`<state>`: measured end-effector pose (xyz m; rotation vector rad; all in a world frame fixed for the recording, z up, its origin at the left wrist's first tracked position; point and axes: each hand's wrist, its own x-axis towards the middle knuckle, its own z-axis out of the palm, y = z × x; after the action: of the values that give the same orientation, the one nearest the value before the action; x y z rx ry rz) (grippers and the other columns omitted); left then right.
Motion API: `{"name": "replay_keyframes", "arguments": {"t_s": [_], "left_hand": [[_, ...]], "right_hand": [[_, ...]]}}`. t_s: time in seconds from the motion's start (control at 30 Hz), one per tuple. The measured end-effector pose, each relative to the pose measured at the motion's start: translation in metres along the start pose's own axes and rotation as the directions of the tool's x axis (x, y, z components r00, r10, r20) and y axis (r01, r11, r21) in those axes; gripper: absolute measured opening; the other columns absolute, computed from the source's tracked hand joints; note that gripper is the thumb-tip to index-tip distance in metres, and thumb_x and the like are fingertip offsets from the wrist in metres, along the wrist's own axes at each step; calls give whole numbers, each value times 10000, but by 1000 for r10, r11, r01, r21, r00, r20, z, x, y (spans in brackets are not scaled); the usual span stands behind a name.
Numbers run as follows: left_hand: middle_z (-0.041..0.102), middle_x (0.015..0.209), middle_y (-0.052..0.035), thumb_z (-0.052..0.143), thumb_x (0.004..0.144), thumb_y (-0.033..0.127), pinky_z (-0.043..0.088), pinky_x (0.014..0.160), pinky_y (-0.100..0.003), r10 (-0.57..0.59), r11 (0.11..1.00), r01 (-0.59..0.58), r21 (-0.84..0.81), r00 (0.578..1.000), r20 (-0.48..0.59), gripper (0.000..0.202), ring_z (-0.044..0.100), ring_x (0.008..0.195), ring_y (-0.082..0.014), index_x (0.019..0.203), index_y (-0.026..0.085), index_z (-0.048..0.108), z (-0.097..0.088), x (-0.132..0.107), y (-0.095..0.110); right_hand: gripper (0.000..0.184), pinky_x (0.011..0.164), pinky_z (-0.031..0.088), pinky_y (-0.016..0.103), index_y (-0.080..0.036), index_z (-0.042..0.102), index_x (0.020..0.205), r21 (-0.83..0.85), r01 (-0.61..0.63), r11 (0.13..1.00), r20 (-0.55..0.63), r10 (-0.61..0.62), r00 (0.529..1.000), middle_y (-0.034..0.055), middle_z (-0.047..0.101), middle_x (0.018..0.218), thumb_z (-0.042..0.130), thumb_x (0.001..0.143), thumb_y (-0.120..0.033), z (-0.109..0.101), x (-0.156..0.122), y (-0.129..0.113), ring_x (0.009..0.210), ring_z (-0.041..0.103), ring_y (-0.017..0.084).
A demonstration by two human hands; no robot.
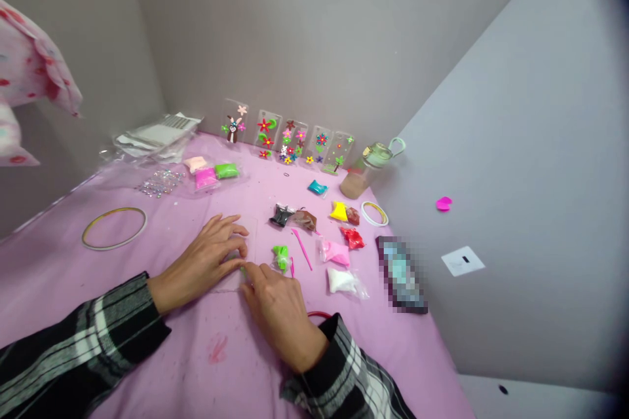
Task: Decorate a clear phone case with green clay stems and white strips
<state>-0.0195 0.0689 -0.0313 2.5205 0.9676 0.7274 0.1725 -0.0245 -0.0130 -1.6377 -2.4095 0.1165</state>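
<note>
A clear, flat case [230,285] lies on the pink cloth [187,353] beneath both hands. My left hand [209,255] rests over its left part, with fingers spread and the thumb reaching toward the right hand. My right hand [275,298] is bent at the case's right side, its fingers curled and the index fingertip pressed down. A tiny green bit [242,268] shows between the left thumb and right index fingertip. Whatever else lies under the right fingers is hidden. Just beyond the right hand is a green clay packet [281,258], beside a pink modelling tool [302,249].
Clay packets in white [340,281], pink [335,252], red [352,237] and black [282,215] lie to the right. Decorated cases [295,142] lean on the wall near a bottle [361,177]. A phone [401,275] lies right; a bangle [114,248] sits left.
</note>
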Motion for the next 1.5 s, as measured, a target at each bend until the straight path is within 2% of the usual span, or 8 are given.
{"name": "replay_keyframes", "arguments": {"t_s": [0.37, 0.5, 0.73, 0.83, 0.93, 1.17, 1.33, 1.5], "left_hand": [[684, 1248, -70, 603, 965, 250, 315, 1206, -644, -4, 1000, 4, -2, 1000, 2, 114, 444, 1448, -352, 887, 253, 686, 2, -1, 0], [686, 1240, -64, 606, 967, 259, 304, 1214, -640, -2, 1000, 2, -3, 1000, 3, 113, 449, 1444, -345, 885, 257, 684, 2, -1, 0], [686, 1232, -65, 602, 966, 257, 321, 1205, -637, 7, 1000, -7, -5, 1000, -3, 114, 453, 1436, -339, 880, 255, 676, 2, 0, 0], [683, 1233, -70, 601, 968, 264, 320, 1204, -642, 8, 1000, -8, -7, 1000, -2, 115, 453, 1436, -342, 885, 253, 680, 2, 0, -1], [681, 1235, -73, 594, 974, 267, 322, 1204, -643, 8, 1000, -8, -10, 1000, 2, 128, 449, 1439, -344, 887, 253, 686, 2, 0, -1], [686, 1234, -75, 591, 974, 274, 308, 1216, -637, 3, 1000, -3, -13, 1000, 0, 146, 445, 1439, -344, 868, 248, 689, 1, 1, 1], [683, 1237, -76, 605, 967, 268, 303, 1222, -633, 2, 1000, -2, -18, 1000, -1, 125, 433, 1450, -342, 872, 251, 684, 2, 0, 0], [683, 1248, -73, 604, 956, 241, 295, 1223, -635, -2, 1000, 2, -17, 1000, 0, 118, 434, 1455, -346, 872, 252, 686, 2, 0, 0]], "right_hand": [[31, 515, 274, 319, -241, 574, 1025, -45, -3, 999, -24, 2, 1000, -19, 711, 888, 606, 1022, -241, 2, 1, -2, 699, 676, 191], [47, 512, 260, 319, -230, 570, 989, -55, -20, 998, -40, 18, 999, -10, 716, 878, 597, 1027, -238, 3, 2, -1, 691, 673, 177], [105, 517, 248, 338, -235, 573, 982, -81, -27, 996, -51, 23, 998, -23, 704, 874, 584, 1015, -136, 5, 1, 1, 696, 666, 179], [60, 526, 256, 338, -235, 574, 982, -54, -48, 997, -66, 44, 997, -20, 708, 883, 604, 1029, -213, 5, 2, 0, 720, 673, 181], [90, 531, 261, 331, -230, 576, 986, -33, -56, 998, -54, 54, 997, -12, 718, 894, 628, 1029, -289, 3, 4, -2, 754, 684, 184], [110, 518, 265, 337, -232, 577, 991, -100, -21, 995, -53, 16, 998, -17, 700, 880, 570, 1024, -128, 5, 3, 0, 709, 675, 177], [42, 525, 302, 329, -231, 594, 992, -49, -35, 998, -49, 32, 998, -14, 713, 891, 612, 1027, -216, 3, 7, -2, 743, 692, 183], [115, 551, 330, 316, -217, 607, 1004, -15, -42, 999, -35, 42, 999, 0, 723, 912, 653, 1021, -321, 1, 11, -3, 792, 700, 193]]}}
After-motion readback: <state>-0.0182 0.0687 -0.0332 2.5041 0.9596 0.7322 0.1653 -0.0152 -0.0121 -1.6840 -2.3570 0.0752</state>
